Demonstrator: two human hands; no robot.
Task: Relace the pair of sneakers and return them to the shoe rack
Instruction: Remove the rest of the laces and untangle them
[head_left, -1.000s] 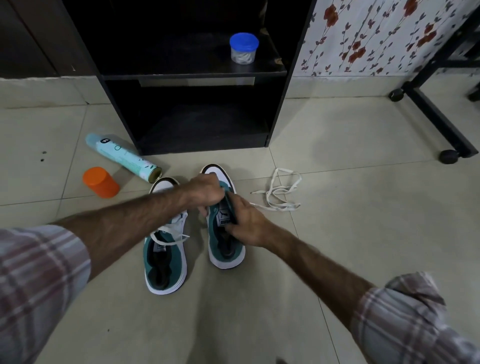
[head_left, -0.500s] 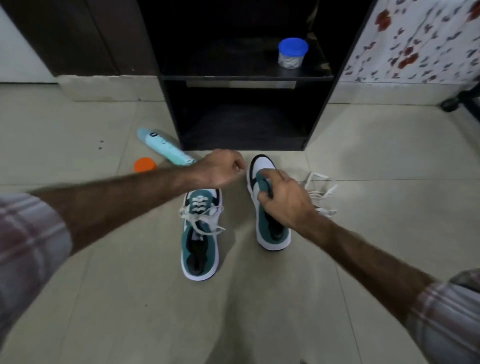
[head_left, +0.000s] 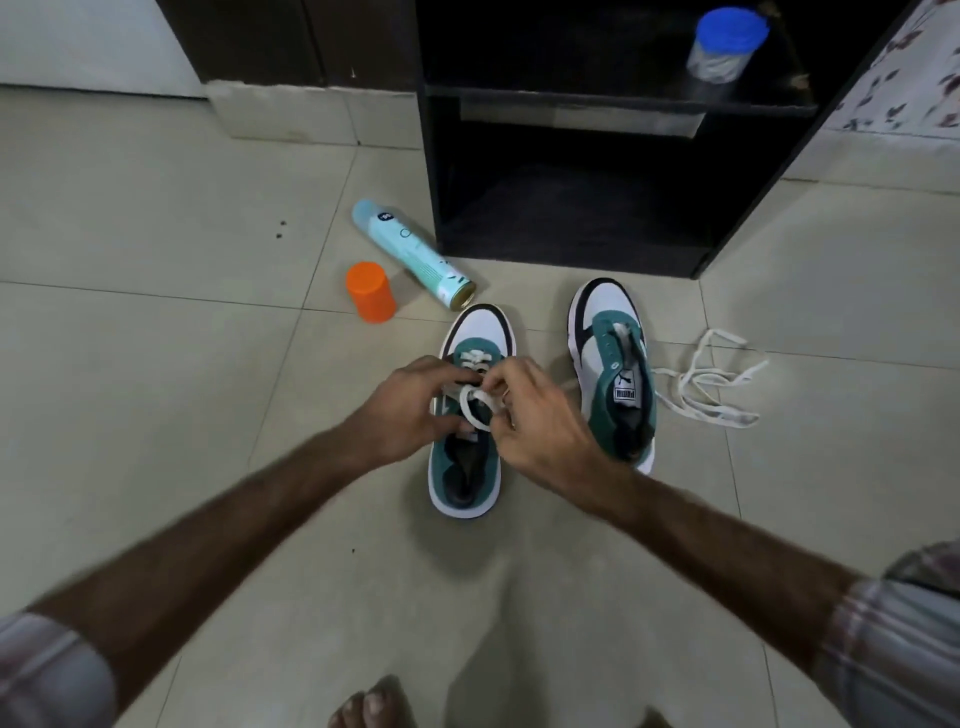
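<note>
Both hands, left (head_left: 410, 410) and right (head_left: 540, 415), pinch left sneaker's (head_left: 467, 467) lace (head_left: 475, 410).

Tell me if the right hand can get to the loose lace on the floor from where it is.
Probably yes: the loose lace lies in the open, but the unlaced sneaker stands between it and the right hand, which pinches the other sneaker's lace.

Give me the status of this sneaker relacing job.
Done: the left sneaker is laced. In hand: the left hand and right hand are tying its lace. Left: the right sneaker is unlaced, its loose lace on the floor; neither is on the shoe rack.
</note>
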